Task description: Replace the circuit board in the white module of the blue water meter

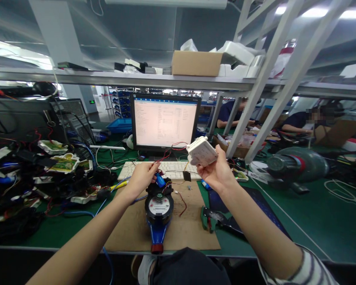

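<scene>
From where I stand, the white casing [203,153], gripped in the right hand [216,173] above the keyboard [175,166], looks light and stiff, best held by its edges, while the left hand [142,177], well apart, pinches fragile-looking wires [179,149] near the meter [159,206].

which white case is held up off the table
The white case in the right hand; the white cases at far left lie unheld in a heap on the table.
</scene>
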